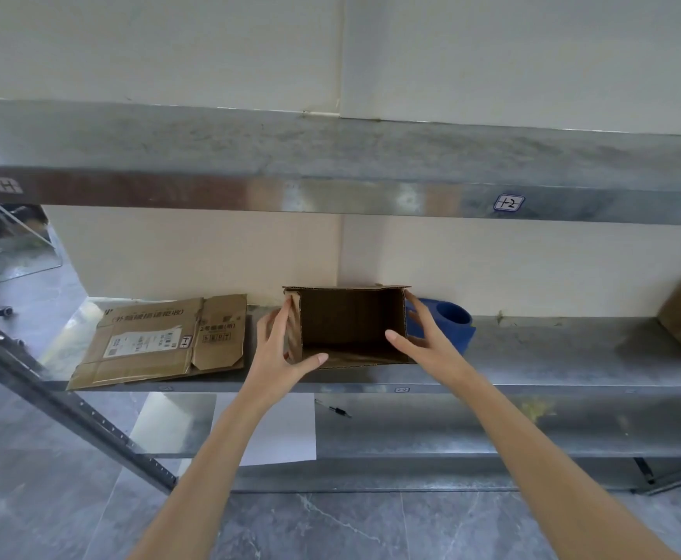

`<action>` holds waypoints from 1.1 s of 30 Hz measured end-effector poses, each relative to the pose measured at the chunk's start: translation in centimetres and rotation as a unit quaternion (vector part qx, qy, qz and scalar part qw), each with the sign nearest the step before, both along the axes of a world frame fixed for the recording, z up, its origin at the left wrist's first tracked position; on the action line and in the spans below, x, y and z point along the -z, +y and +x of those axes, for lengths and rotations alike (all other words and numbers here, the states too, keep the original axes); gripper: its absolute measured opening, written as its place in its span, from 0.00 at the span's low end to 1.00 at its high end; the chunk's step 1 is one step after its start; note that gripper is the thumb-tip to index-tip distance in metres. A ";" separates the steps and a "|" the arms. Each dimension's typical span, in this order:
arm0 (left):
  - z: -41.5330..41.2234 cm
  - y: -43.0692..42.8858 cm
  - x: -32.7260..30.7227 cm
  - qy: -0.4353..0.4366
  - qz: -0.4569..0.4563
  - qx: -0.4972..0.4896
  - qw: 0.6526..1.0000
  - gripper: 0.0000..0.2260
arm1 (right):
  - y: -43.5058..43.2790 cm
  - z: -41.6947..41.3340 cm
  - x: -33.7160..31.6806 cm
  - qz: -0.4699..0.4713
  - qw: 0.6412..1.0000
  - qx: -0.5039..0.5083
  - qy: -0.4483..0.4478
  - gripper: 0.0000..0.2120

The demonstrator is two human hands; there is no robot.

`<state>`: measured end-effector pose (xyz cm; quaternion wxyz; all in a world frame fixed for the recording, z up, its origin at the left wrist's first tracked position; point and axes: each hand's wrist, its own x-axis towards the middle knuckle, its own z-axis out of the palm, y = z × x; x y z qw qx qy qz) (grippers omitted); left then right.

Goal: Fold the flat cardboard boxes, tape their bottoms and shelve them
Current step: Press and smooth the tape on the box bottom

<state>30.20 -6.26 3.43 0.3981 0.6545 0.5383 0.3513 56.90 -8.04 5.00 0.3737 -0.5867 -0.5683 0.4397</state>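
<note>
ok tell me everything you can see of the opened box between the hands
The box is plain brown corrugated cardboard, opened into shape and lying on its side on the metal shelf, open mouth facing the camera, inside dark and empty. One flap lies forward on the shelf, another stands out at the left. The left hand presses straight fingers on its left side; the right hand does so on its right wall. A blue tape dispenser sits just beyond that wall.
</note>
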 end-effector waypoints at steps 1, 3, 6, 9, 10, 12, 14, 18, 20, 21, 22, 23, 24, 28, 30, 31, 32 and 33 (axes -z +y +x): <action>0.0 0.0 -0.1 -0.001 -0.001 -0.003 1.000 0.47 | 0.0 0.1 0.1 -0.007 1.000 -0.009 -0.001 0.49; 0.1 0.1 -0.2 -0.012 -0.005 -0.010 1.000 0.48 | 0.0 0.1 0.3 -0.014 1.000 -0.019 0.001 0.53; 0.2 0.1 -0.3 -0.038 -0.002 -0.021 0.999 0.49 | 0.0 -0.3 0.1 -0.009 1.000 -0.013 0.012 0.54; -0.1 0.3 -0.9 -0.070 -0.002 -0.019 0.997 0.50 | 0.2 -0.3 -0.2 0.002 1.000 -0.003 0.029 0.54; -0.2 0.4 -1.1 -0.079 -0.003 -0.015 0.997 0.50 | 0.3 -0.3 -0.4 0.005 0.999 -0.003 0.031 0.53; -0.6 0.7 -1.7 -0.092 -0.005 -0.009 0.996 0.49 | 0.5 -0.2 -1.0 0.015 0.999 -0.008 0.036 0.53; -1.1 1.0 -2.1 -0.100 0.001 -0.006 0.995 0.49 | 0.8 0.0 -1.5 0.034 0.999 -0.010 0.032 0.52; -1.7 1.4 -3.0 -0.079 0.041 -0.009 0.996 0.49 | 1.1 -0.5 -2.4 0.062 0.998 0.009 0.009 0.47; -2.0 1.5 -3.2 -0.065 0.062 -0.011 0.996 0.48 | 1.1 -0.8 -2.9 0.075 0.997 0.018 0.000 0.46; -2.1 1.6 -3.3 -0.056 0.072 -0.012 0.996 0.47 | 1.1 -0.9 -3.0 0.082 0.996 0.021 -0.006 0.45; -2.2 1.6 -3.4 -0.046 0.083 -0.017 0.995 0.47 | 1.1 -1.1 -3.1 0.090 0.996 0.025 -0.015 0.45; -2.2 1.6 -3.5 -0.039 0.092 -0.023 0.995 0.46 | 1.0 -1.1 -3.2 0.095 0.995 0.026 -0.020 0.45; -2.1 1.5 -3.6 -0.034 0.098 -0.028 0.994 0.46 | 1.0 -1.2 -3.3 0.098 0.995 0.026 -0.023 0.45; -1.7 1.3 -3.8 -0.028 0.125 -0.033 0.991 0.44 | 0.6 -1.1 -3.6 0.114 0.992 0.037 -0.024 0.44; -1.1 1.2 -4.3 -0.032 0.130 -0.032 0.991 0.42 | 0.2 -0.8 -4.0 0.116 0.992 0.053 -0.023 0.42; -0.6 1.2 -4.6 -0.036 0.131 -0.030 0.990 0.42 | 0.0 -0.4 -4.1 0.117 0.991 0.059 -0.020 0.41; -0.1 1.1 -4.9 -0.038 0.134 -0.026 0.990 0.42 | -0.2 0.0 -4.2 0.119 0.991 0.066 -0.017 0.40; 0.5 1.1 -5.1 -0.039 0.138 -0.020 0.989 0.41 | -0.5 0.4 -4.3 0.122 0.990 0.073 -0.014 0.40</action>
